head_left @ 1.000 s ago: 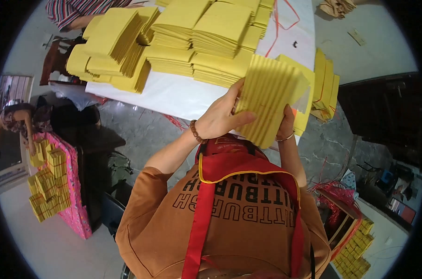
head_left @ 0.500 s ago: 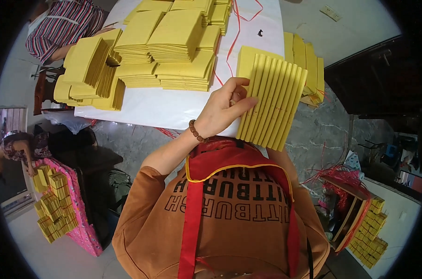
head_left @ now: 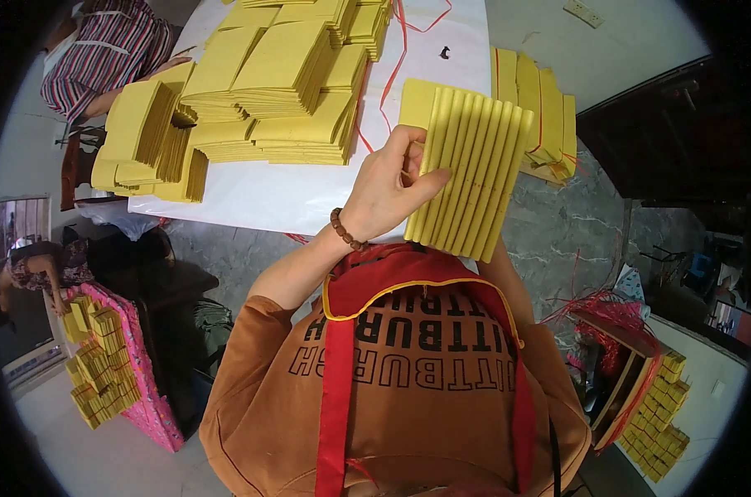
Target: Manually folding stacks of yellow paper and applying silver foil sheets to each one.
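Observation:
A bundle of folded yellow paper (head_left: 469,178), its rounded folds lying side by side like ribs, is held above the near right corner of the table. My left hand (head_left: 394,189), with a brown bead bracelet at the wrist, grips its left edge. The thumb presses on the front folds while the fingers curl at the edge. Behind the bundle's upper left shows a flat yellow sheet or stack (head_left: 417,103). My right forearm rises to the bundle's underside, and the paper hides that hand and its fingers.
Piles of folded yellow paper (head_left: 280,70) stand on the white-covered table (head_left: 251,190), with red string (head_left: 389,83) among them. More yellow stacks (head_left: 528,108) sit right of the table. A person in stripes (head_left: 114,54) is at far left. Red string fills a wooden frame (head_left: 624,340) at right.
The table, its piles and the bundle all sit slightly further left in the picture. My left hand keeps its hold on the bundle's edge, with the thumb still on the folds.

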`<state>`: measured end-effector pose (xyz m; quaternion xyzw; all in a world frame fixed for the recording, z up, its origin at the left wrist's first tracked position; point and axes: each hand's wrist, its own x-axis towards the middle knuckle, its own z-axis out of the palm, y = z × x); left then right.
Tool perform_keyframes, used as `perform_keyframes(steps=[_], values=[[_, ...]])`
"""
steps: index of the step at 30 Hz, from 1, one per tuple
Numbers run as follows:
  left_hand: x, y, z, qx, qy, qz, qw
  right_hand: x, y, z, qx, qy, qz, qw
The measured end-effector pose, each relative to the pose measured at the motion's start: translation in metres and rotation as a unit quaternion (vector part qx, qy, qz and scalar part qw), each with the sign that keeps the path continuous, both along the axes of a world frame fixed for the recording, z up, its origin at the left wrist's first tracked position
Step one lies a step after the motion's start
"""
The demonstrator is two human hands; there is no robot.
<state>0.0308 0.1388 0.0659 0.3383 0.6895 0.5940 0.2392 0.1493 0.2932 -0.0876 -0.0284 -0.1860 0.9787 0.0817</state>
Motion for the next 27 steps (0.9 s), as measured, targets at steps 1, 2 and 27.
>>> perform_keyframes(steps=[1,2,27], values=[[-0.001,0.004,0.001,0.000,0.000,-0.002,1.000,-0.011,0.006,-0.001,0.000,-0.001,-0.001,1.000],[-0.001,0.007,0.002,-0.008,0.024,0.011,1.000,-0.024,0.012,-0.003,-0.001,-0.003,0.003,1.000],[-0.009,0.019,0.003,-0.065,0.049,0.054,0.995,-0.045,0.028,0.021,0.071,-0.016,0.042,0.996]])
